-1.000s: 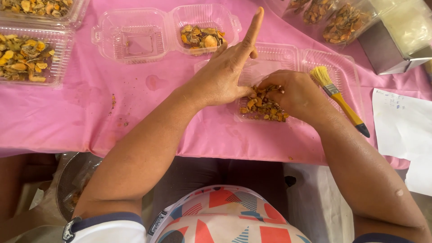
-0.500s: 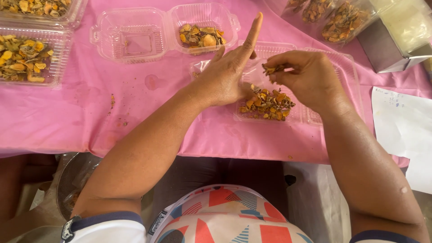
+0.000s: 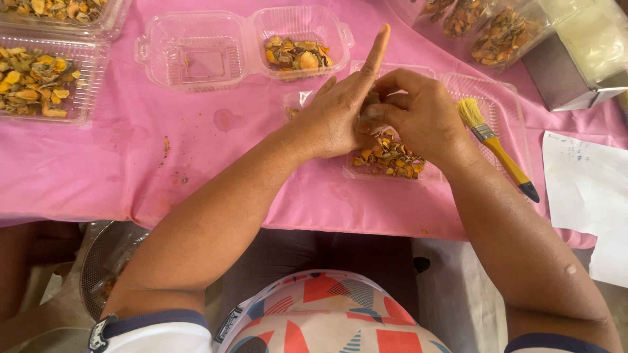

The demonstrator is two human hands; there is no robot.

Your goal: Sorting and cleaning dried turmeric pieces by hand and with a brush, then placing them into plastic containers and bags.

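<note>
The left hand (image 3: 333, 121) and the right hand (image 3: 418, 111) meet over the middle of the worktop, fingers touching; the left is mostly spread, its forefinger stretched straight up and away, while the right is curled, its fingertips (image 3: 373, 112) pinched against the left palm on something small (too hidden to name); both hover just above a shallow clear tray (image 3: 418, 171) that holds a heap of dried orange-brown pieces (image 3: 387, 157), the heap lying directly under the wrists. Just beside the right hand, a brush (image 3: 497, 147) with pale bristles and a yellow handle rests slantwise across the tray's open lid (image 3: 504, 98). Beyond the fingers stands an open clear clamshell box (image 3: 196, 55); its right half carries a small portion of the same pieces (image 3: 296, 53), its left half is nearly bare. At the far left, two more clear boxes (image 3: 85, 78) hold fuller loads of the pieces; at the top right, bags of the same stuff (image 3: 497, 29) lie next to a metal block (image 3: 562, 82). A pink cloth (image 3: 98, 163) covers the worktop; sheets of white paper (image 3: 582, 189) lie at its right edge.
</note>
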